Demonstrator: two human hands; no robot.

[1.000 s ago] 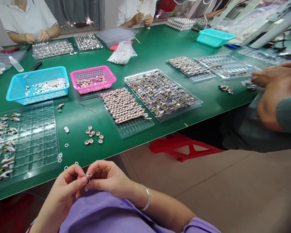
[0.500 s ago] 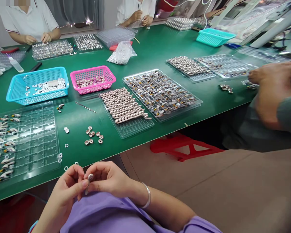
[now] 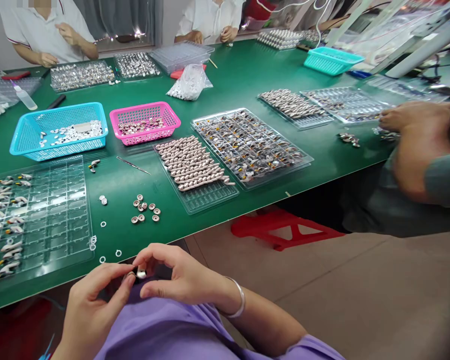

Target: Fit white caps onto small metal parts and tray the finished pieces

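Right hand [image 3: 187, 277]: thumb moved away from small part [image 3: 141, 274]; thumb and forefinger now wide. Left hand [image 3: 89, 300]: narrow pinch on small part, nearer the wearer than pink basket [image 3: 149, 137]. Blue basket [image 3: 59, 151]: left of pink basket. Cupped discs [image 3: 144, 205], loose: near side of pink basket.

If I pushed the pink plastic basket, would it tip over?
The pink rectangular plastic basket probably wouldn't tip: it is wide and low. Its holey walls suggest it's light. The small round brown parts inside look loose and might slide.
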